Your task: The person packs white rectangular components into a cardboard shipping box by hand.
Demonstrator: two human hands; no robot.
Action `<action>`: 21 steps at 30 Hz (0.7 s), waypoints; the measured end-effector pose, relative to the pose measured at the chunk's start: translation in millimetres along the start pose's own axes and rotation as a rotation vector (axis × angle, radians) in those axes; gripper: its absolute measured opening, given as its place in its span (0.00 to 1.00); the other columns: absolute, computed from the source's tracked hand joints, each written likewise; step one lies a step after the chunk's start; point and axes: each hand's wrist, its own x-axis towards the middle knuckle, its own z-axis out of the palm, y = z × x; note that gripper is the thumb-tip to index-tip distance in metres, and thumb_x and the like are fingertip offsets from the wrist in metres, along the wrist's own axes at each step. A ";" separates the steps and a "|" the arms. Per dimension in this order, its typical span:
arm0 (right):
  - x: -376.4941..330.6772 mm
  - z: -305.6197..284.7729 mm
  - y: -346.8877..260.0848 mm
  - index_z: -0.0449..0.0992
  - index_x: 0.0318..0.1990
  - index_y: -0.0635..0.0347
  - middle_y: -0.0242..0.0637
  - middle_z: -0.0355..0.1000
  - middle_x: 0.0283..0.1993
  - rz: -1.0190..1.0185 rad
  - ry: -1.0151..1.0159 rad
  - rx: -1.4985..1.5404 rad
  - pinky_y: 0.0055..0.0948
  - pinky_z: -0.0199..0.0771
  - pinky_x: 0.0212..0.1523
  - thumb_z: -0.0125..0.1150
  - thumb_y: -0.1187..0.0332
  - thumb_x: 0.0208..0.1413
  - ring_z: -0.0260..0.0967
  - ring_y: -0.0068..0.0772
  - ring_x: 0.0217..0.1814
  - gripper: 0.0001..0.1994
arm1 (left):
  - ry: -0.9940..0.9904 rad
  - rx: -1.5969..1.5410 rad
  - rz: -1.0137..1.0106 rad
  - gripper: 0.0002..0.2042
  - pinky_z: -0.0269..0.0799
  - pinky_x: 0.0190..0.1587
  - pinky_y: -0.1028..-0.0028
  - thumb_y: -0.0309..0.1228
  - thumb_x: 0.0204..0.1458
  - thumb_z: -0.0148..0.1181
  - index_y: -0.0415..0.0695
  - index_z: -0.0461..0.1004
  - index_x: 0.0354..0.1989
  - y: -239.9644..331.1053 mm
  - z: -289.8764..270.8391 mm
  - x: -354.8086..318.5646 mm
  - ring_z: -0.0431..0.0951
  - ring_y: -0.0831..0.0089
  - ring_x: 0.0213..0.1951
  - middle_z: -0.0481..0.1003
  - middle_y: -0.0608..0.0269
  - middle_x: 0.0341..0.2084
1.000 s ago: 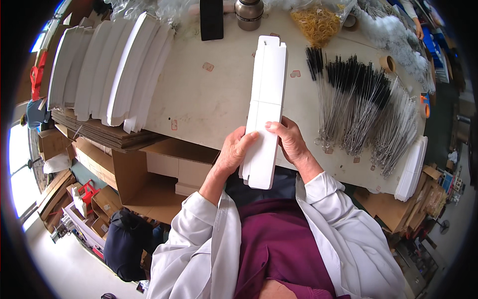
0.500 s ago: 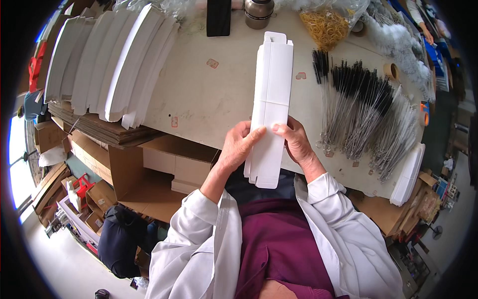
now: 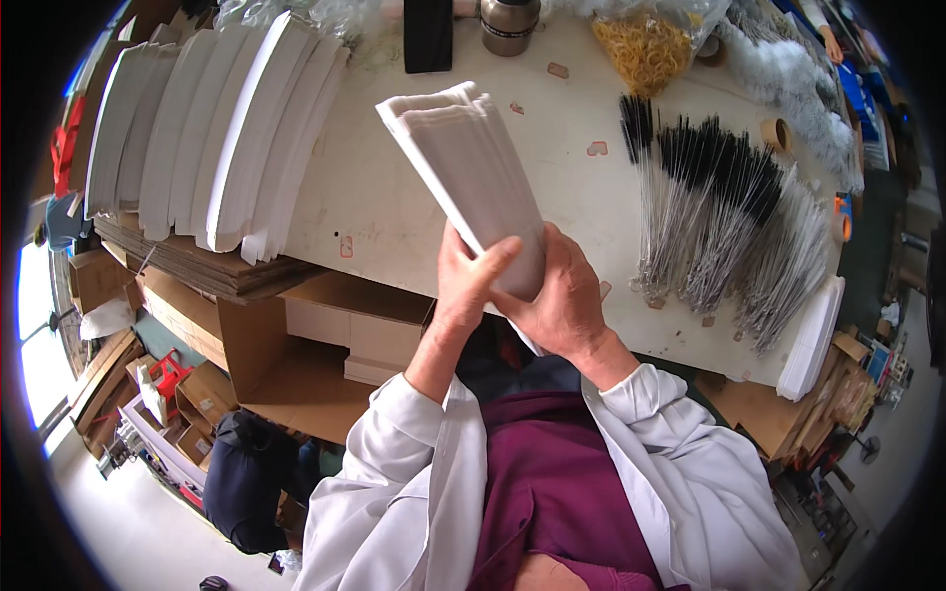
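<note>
Between my hands is a bundle of flattened white cardboard boxes [image 3: 463, 163], long and narrow, its far end leaning to the left and the layered edges showing. My left hand [image 3: 470, 281] grips the near part from the left side, thumb across the face. From the right, my right hand [image 3: 562, 295] wraps the same bundle near its lower end. The two thumbs come close together on it. Part of the near end is hidden behind the hands.
Stacks of white flattened boxes [image 3: 236, 128] stand at the table's left. On the right lie wire-handled black brushes [image 3: 714, 167], a tape roll [image 3: 777, 135] and another white bundle [image 3: 812, 340]. Yellow rubber bands [image 3: 642, 54] and a metal flask [image 3: 509, 25] sit at the back. An open carton [image 3: 246, 345] is below left.
The bundle was nearly upright with a box's broad face showing; now it is turned and tilted left, showing its layered edges. My right hand has shifted further round it.
</note>
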 end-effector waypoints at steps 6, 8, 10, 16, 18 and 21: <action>-2.9 3.7 0.7 0.68 0.64 0.67 0.54 0.67 0.61 -0.190 -0.075 0.053 0.47 0.69 0.61 0.61 0.49 0.61 0.68 0.57 0.59 0.33 | 0.065 -0.524 -0.202 0.34 0.79 0.49 0.62 0.57 0.56 0.53 0.38 0.68 0.59 1.5 -41.3 10.5 0.80 0.62 0.44 0.77 0.51 0.46; -3.0 7.5 4.0 0.71 0.63 0.61 0.45 0.67 0.62 -0.191 -0.083 0.171 0.43 0.69 0.61 0.57 0.53 0.66 0.67 0.54 0.62 0.26 | 0.176 -0.619 -0.215 0.34 0.79 0.48 0.63 0.58 0.56 0.53 0.40 0.67 0.60 6.1 -38.8 12.3 0.80 0.61 0.44 0.77 0.51 0.46; -5.0 12.4 2.3 0.71 0.63 0.61 0.45 0.67 0.63 -0.106 -0.080 0.310 0.42 0.69 0.62 0.58 0.54 0.65 0.66 0.53 0.63 0.26 | 0.228 -0.645 -0.221 0.34 0.80 0.48 0.63 0.59 0.56 0.53 0.41 0.67 0.60 5.7 -41.6 13.2 0.80 0.61 0.44 0.76 0.51 0.46; -10.3 24.4 3.2 0.73 0.53 0.72 0.45 0.73 0.55 0.382 -0.155 0.726 0.28 0.77 0.49 0.61 0.46 0.63 0.77 0.28 0.47 0.31 | 0.159 -0.669 -0.167 0.37 0.81 0.44 0.63 0.61 0.54 0.55 0.40 0.66 0.60 -2.5 -51.8 17.0 0.80 0.61 0.43 0.76 0.51 0.44; -2.6 15.6 7.7 0.72 0.54 0.71 0.44 0.74 0.53 0.434 -0.292 0.761 0.27 0.76 0.49 0.60 0.45 0.63 0.76 0.28 0.46 0.31 | 0.128 -0.694 -0.160 0.38 0.82 0.41 0.65 0.63 0.54 0.52 0.40 0.66 0.60 -8.2 -59.7 21.5 0.81 0.61 0.41 0.76 0.50 0.44; 3.2 11.4 16.1 0.71 0.57 0.68 0.42 0.75 0.50 0.519 -0.545 0.852 0.24 0.73 0.49 0.59 0.42 0.62 0.73 0.26 0.47 0.33 | 0.097 -0.710 -0.174 0.40 0.83 0.40 0.61 0.67 0.55 0.45 0.38 0.69 0.57 -2.7 -49.8 23.2 0.82 0.60 0.39 0.77 0.49 0.40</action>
